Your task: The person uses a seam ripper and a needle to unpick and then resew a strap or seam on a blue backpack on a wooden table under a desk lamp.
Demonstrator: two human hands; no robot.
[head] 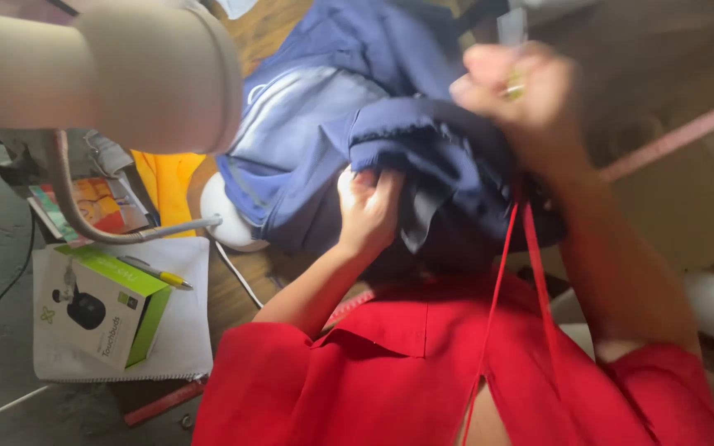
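Observation:
A bundle of dark blue fabric (390, 140) lies on a wooden table in front of me. My left hand (367, 206) grips a fold at its lower edge. My right hand (518, 91), blurred, is raised over the right side of the cloth with its fingers closed on the fabric or something small; I cannot tell which. I wear a red garment (423, 363), and red cords (530, 272) hang down from near my right wrist.
A beige lamp head (126, 74) looms at top left with its bent neck (76, 215) below. A green and white product box (101, 306) and a yellow pen (159, 274) lie on a notebook. Yellow cloth (167, 186) and a white round object (225, 219) sit beside the fabric.

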